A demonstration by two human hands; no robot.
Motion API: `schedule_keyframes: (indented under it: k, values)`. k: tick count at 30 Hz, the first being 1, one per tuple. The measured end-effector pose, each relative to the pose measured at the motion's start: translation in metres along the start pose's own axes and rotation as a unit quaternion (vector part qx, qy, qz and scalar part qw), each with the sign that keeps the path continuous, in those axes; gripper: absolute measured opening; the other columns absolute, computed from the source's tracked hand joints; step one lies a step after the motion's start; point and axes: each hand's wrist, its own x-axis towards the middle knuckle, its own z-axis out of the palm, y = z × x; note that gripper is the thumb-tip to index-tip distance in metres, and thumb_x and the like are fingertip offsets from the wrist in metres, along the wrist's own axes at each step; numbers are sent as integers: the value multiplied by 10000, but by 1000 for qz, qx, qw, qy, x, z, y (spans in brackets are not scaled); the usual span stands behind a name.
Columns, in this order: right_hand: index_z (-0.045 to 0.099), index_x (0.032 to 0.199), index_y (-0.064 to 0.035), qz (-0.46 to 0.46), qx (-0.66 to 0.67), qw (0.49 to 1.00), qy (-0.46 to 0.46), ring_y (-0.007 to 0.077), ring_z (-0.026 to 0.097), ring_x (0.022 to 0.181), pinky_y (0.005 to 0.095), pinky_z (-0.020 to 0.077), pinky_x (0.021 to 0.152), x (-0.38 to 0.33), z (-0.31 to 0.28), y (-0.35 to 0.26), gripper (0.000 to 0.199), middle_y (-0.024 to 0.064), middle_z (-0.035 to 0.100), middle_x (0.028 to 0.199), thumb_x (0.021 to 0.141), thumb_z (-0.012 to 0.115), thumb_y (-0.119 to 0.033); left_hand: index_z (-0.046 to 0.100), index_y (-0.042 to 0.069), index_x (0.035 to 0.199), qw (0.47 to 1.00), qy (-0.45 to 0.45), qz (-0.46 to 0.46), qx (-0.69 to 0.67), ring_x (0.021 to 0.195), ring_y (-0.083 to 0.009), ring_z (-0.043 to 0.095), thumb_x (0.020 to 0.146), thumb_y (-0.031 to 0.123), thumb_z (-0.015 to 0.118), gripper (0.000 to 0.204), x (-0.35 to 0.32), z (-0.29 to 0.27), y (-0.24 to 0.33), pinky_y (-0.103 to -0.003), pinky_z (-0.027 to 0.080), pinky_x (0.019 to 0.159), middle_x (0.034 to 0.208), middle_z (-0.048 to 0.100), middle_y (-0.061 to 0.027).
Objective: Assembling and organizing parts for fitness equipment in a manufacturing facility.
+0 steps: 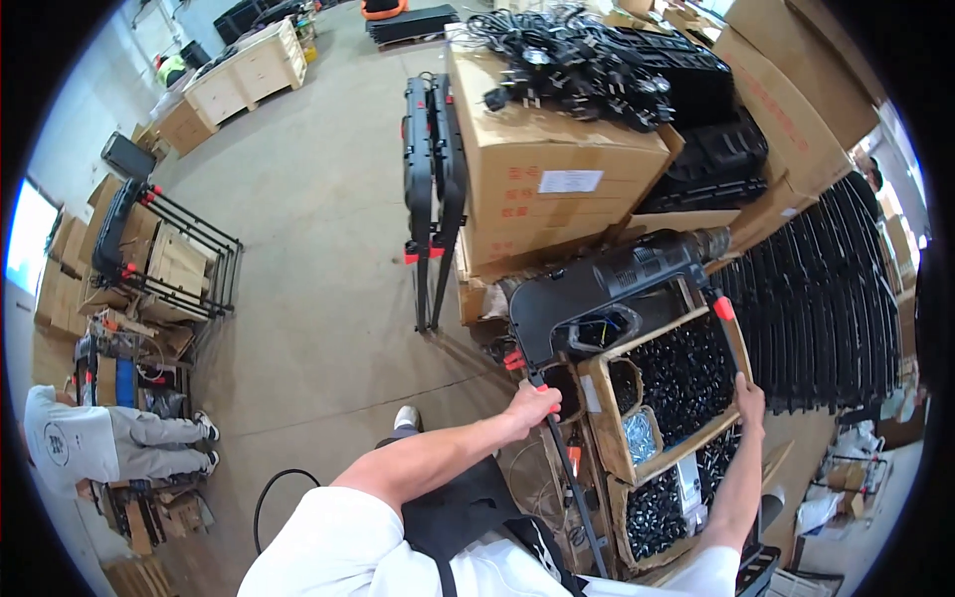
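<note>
My left grip (535,404) and right grip (749,401) clasp the legs (576,497) of the black console frame (587,283); red clamps (723,308) fitted, set-down apparently outstanding

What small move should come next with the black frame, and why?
Perhaps lift the black frame slightly and evenly: the left hand grips one leg, the right hand the other, and in this view that leg overlaps the rim of the cardboard box of small black parts, where it might catch.

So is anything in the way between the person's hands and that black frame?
Nothing visible: the left hand grips one leg of the black frame, and the right hand grips the other. An open cardboard box shows between its legs.
</note>
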Motion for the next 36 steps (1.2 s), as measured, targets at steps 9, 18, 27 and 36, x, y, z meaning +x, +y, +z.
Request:
schedule_keyframes:
  k: [9,18,27,36]
  values:
    - [675,1025,2,-183,30,969,165,82,393,711,306,335,604,-182,-198,-217,406,-22,443,727,1125,562,-376,571,15,1132,977,-55,143,-151,896,-263,745,958,107,657,214,-139,-89,59,-400,590,871,965,731,-142]
    - [625,1207,-7,-231,72,955,172,57,397,642,264,284,578,-371,-226,-403,359,-46,449,734,1148,440,-308,587,-15,1190,905,-65,386,-167,825,-348,736,867,117,572,349,-168,-277,230,-477,603,812,920,688,-178]
    - [572,1181,-19,-288,129,948,48,119,579,831,293,488,759,-442,-51,-617,298,53,602,941,931,722,-79,568,-74,1372,882,-14,470,-37,879,-281,725,945,155,572,485,-121,-498,439,-448,587,881,978,697,-151]
    - [604,1210,-52,-181,302,922,-161,139,654,1005,324,526,954,-414,187,-653,369,26,696,1062,897,789,12,744,21,1206,912,5,356,205,1027,-129,711,897,36,749,309,5,-574,538,-307,538,866,1087,754,-22]
